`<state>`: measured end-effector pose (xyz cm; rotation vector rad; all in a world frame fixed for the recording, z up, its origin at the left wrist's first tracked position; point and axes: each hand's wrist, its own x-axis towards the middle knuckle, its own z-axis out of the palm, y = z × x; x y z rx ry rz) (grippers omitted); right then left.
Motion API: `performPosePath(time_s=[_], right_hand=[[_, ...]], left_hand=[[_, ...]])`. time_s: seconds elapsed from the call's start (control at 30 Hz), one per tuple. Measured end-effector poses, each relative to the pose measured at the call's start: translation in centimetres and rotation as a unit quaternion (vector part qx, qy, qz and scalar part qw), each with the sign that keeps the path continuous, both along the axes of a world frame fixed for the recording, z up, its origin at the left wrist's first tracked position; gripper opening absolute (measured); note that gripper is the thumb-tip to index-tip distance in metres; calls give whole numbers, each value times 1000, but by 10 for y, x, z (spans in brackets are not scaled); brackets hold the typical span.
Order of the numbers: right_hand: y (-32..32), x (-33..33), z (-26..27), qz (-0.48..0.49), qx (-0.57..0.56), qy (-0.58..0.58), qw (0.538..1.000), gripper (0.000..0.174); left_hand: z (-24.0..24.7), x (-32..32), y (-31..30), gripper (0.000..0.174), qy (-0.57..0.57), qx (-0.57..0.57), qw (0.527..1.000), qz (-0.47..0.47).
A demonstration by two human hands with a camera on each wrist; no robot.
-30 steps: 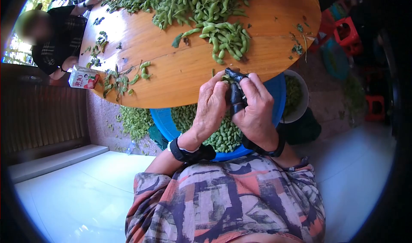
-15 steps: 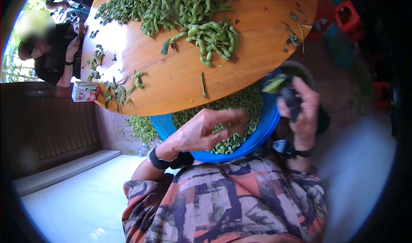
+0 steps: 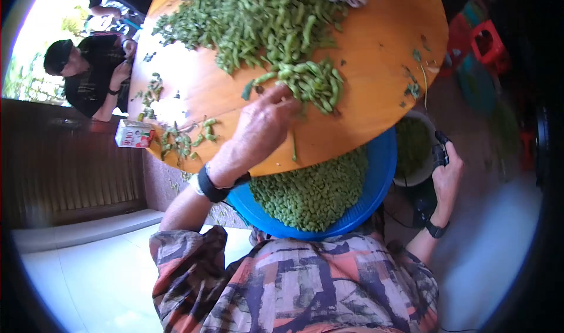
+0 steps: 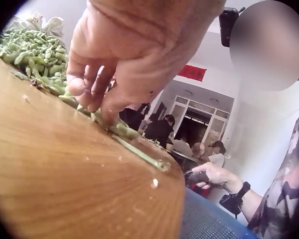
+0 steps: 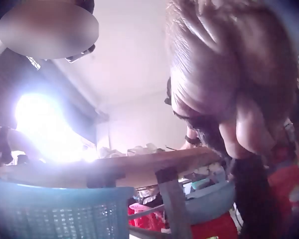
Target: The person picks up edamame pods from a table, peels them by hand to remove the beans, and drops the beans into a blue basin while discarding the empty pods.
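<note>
Over the orange wooden table (image 3: pixel 376 106), the left hand (image 3: pixel 261 130) has its bent fingers at the near edge of a pile of green pods (image 3: pixel 317 86). In the left wrist view, the thumb and fingers of that hand (image 4: pixel 134 55) stand apart, touching pods (image 4: pixel 50 64). A thin green stem (image 3: pixel 294 145) lies just below them. At the right, the right hand (image 3: pixel 447 177) hangs beside a pale bowl, black coverings (image 3: pixel 439 155) on its thumb and a finger. Its fingers look loosely bent, and no pod shows in them.
A blue basket (image 3: pixel 385 162) of shelled green beans (image 3: pixel 311 192) stands below the table's near edge. Green matter (image 3: pixel 411 145) lies in the pale bowl. A drink carton (image 3: pixel 134 134) and scattered leaves are at the left; a person (image 3: pixel 88 74) sits beyond. Red stools (image 3: pixel 490 48) stand far right.
The hands have parted. The left hand has moved up from over the basket to the pods; the right has moved right and down, and the green item it held no longer shows.
</note>
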<state>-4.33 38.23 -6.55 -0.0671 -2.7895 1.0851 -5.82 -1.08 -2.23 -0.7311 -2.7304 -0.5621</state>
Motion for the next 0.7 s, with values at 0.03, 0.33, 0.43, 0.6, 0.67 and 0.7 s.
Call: performPosePath(time_s=[0.03, 0.33, 0.43, 0.6, 0.67, 0.7], right_hand=[[-9, -1, 8, 1, -1, 20, 1000, 35], [-79, -1, 53, 95, -26, 145, 985, 27], [-99, -1, 56, 126, -72, 77, 986, 31], [-136, 6, 77, 186, -163, 15, 969, 27], [-152, 6, 74, 189, -272, -62, 942, 26], [-160, 6, 73, 203, -299, -72, 930, 28]], left_hand=[[9, 4, 4, 18, -23, -2, 1000, 22], [1, 21, -18, 21, -21, 44, 994, 97], [-1, 36, -21, 11, -7, 21, 996, 89], [24, 34, -18, 9, 34, 125, 985, 118], [35, 39, -8, 6, -62, 277, 953, 110], [37, 42, 1, 2, -86, 298, 945, 104]])
